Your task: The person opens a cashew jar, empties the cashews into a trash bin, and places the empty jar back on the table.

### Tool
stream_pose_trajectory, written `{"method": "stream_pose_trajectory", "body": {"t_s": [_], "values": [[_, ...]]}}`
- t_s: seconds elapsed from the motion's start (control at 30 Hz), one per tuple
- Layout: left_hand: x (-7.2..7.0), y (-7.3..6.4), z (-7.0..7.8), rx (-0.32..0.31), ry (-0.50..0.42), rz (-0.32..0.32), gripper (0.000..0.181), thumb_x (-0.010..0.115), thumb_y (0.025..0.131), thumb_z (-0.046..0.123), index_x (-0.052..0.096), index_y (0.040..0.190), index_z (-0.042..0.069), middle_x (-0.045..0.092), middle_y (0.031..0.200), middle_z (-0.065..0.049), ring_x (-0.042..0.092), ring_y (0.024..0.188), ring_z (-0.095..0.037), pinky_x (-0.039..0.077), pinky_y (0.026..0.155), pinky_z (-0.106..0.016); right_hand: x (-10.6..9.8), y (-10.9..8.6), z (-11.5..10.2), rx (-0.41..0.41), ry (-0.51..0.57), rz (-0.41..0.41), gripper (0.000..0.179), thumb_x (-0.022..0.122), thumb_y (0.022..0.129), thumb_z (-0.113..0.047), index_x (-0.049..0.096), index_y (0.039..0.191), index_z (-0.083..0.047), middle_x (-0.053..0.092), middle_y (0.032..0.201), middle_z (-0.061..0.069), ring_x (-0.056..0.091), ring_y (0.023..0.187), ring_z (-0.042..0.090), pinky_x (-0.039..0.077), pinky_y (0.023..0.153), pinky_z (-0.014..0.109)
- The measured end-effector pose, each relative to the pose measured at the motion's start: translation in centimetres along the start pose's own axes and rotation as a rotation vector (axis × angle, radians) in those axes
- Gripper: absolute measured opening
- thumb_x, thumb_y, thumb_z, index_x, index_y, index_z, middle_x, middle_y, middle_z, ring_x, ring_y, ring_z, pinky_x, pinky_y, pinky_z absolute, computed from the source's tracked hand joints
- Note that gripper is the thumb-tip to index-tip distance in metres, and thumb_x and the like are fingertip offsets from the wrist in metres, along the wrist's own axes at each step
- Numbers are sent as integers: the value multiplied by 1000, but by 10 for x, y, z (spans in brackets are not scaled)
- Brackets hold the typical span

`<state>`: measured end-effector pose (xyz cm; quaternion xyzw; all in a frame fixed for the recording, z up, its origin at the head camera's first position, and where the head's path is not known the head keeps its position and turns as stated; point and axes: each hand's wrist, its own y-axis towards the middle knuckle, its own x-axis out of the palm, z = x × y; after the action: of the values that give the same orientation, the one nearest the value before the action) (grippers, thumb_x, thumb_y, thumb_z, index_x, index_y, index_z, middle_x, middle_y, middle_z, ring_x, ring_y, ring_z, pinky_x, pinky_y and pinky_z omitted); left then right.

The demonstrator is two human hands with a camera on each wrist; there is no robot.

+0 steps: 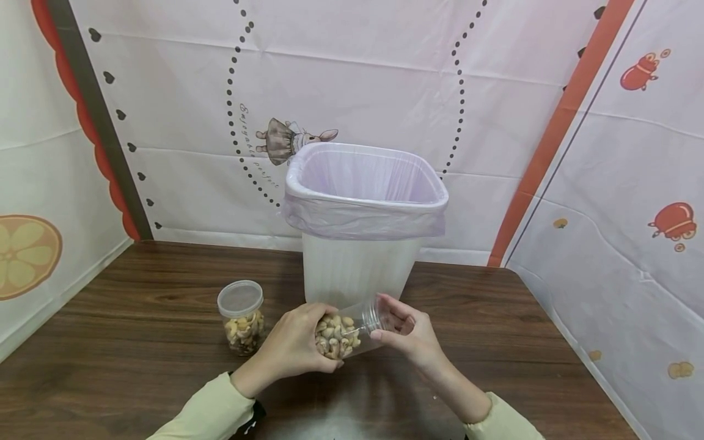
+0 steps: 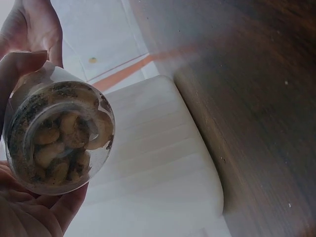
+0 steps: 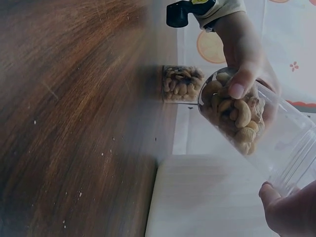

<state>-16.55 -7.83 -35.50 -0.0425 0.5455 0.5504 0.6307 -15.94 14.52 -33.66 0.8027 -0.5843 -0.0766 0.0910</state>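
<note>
Pale printed sheeting (image 1: 363,79), creased w/ fold lines & bearing black dots, orange bands & a rabbit figure, covers the back & both sides. Below it, a dark brown table (image 1: 495,324) w/ streaky wood grain & a slight sheen. Near its back edge stands a tall white bin (image 1: 352,269), squarish w/ rounded corners, walls faintly ribbed & tapering to the base. A thin, wrinkled lilac plastic liner (image 1: 363,223) folds over its rim, hanging loose outside. In front, 2 pale yellow-green sleeves (image 1: 206,409) lead to 2 bare hands. L hand (image 1: 299,339) is curled round the lower part of a clear, smooth cylindrical jar (image 1: 363,327), thumb & fingers on opp. sides; R hand (image 1: 415,336) grips the same jar at its ridged screw neck. That jar is held above the table just before the bin, tilted, base to the left, neck to the right & a bit higher. Left of it, a 2nd clear jar (image 1: 243,330) stands upright on the wood, capped w/ a round translucent lid (image 1: 240,298). Curved cream-tan cashews (image 1: 335,335) gather at the tilted jar's base, w/ dark flecks b/w them; similar nuts fill much of the 2nd. Tiny pale specks (image 3: 80,194) dot the tabletop.
</note>
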Motion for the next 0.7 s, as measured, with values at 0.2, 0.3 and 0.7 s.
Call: {"method": "stream_pose_trajectory", "body": {"t_s": [0.2,0.3,0.7], "values": [[0,0,0,4,2,14,66,85,43,35,61,100,15,60,91,8,55,77,-4,49,68,-23,-2,0,1,-2,-15,-32,78,74,75,-15,33,135,13,35,138,29,37,126,36,39,94,19],[0,0,-1,6,21,32,67,85,42,35,61,101,14,61,92,7,56,79,-6,50,69,-25,-1,0,1,16,-12,-31,79,74,75,-19,32,135,13,36,138,30,39,124,36,41,92,21],[1,0,-4,33,189,109,73,86,40,36,61,103,9,62,91,2,55,80,-10,51,68,-27,7,-2,-3,141,-37,116,63,66,82,-18,40,131,12,45,132,28,43,123,37,38,99,42]]}}
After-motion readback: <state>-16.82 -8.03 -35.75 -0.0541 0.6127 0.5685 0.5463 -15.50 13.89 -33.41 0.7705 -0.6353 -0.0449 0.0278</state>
